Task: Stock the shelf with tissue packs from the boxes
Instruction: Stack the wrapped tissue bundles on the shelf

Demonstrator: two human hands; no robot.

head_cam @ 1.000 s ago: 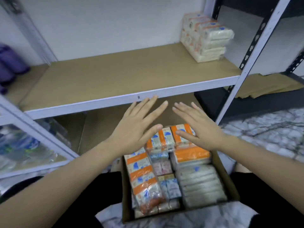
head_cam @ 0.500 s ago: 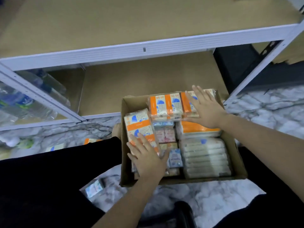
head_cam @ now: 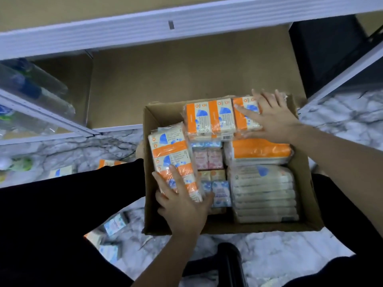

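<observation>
Left hand gripping orange tissue pack at left of cardboard box; right hand spread, fingers straight, on far pack.

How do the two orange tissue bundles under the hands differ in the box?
The left-hand bundle runs lengthwise along the cardboard box's left wall; the right-hand bundle lies crosswise along the far wall. The left hand wraps the first bundle's near end, thumb on its inner side; the right hand lies spread on the second bundle's right end. Both are orange-and-white, blue-marked, film-wrapped multipacks.
</observation>
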